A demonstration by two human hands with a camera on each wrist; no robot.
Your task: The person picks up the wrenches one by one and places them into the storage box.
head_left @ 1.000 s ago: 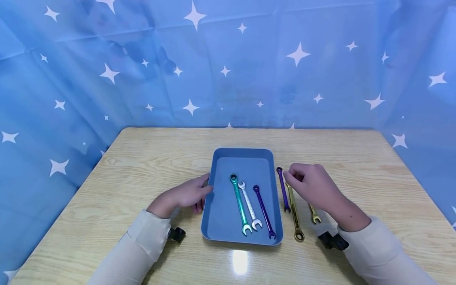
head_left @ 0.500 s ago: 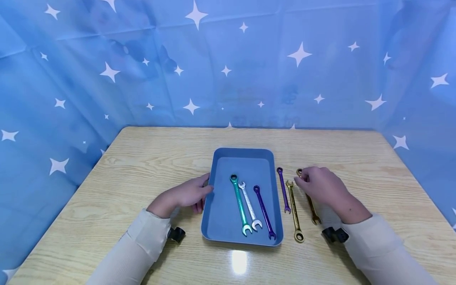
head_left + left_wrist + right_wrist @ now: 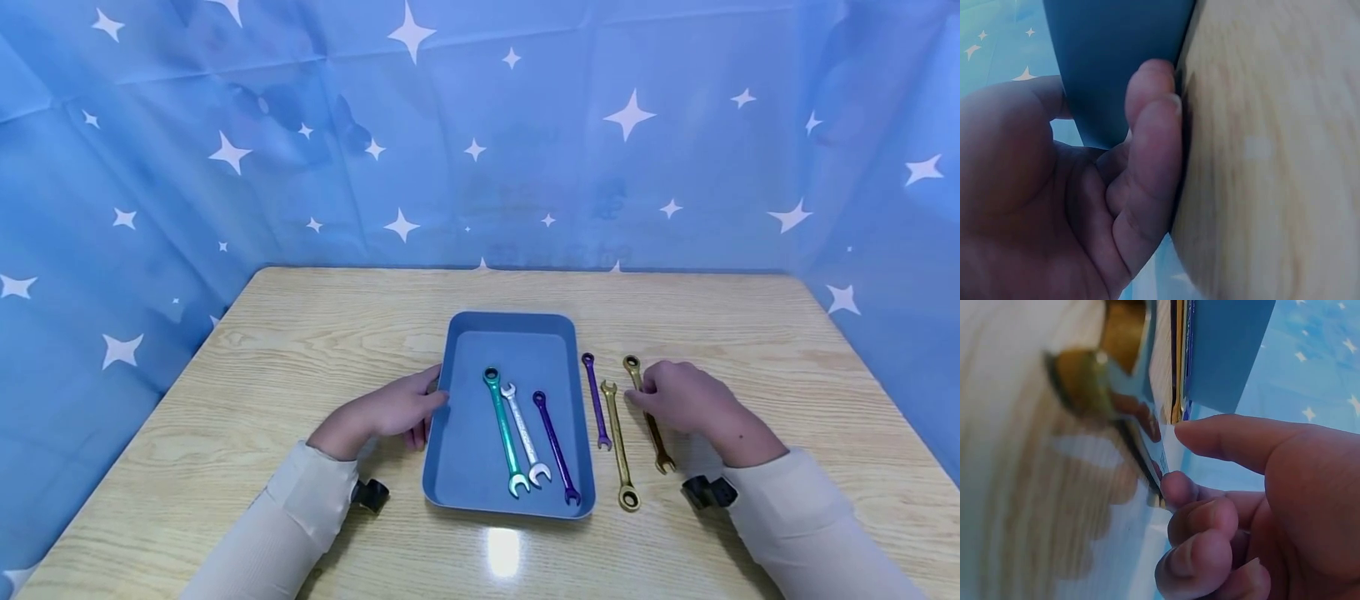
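In the head view my left hand [image 3: 397, 410] grips the left edge of the blue-grey tray [image 3: 510, 323], thumb over the rim and fingers against the outer wall. Its curled fingers [image 3: 1155, 147] show beside the wall in the left wrist view. My right hand [image 3: 686, 406] is over the upper part of the rightmost gold combination wrench [image 3: 655, 429]. In the right wrist view, thumb and forefinger stand apart, the forefinger's tip close to that wrench. Left of it lie another gold wrench [image 3: 618, 446] and a purple wrench [image 3: 596, 400], outside the tray.
Inside the tray lie a green wrench [image 3: 503, 429], a silver wrench [image 3: 525, 433] and a dark purple wrench [image 3: 556, 446]. All stands on a wood-grain table [image 3: 337, 333], with a blue star-patterned cloth [image 3: 480, 125] hanging behind and at the sides.
My right hand has moved rightward from beside the purple and left gold wrenches, then slightly nearer me along the right gold wrench, uncovering its ring end. The left hand and tray stay put.
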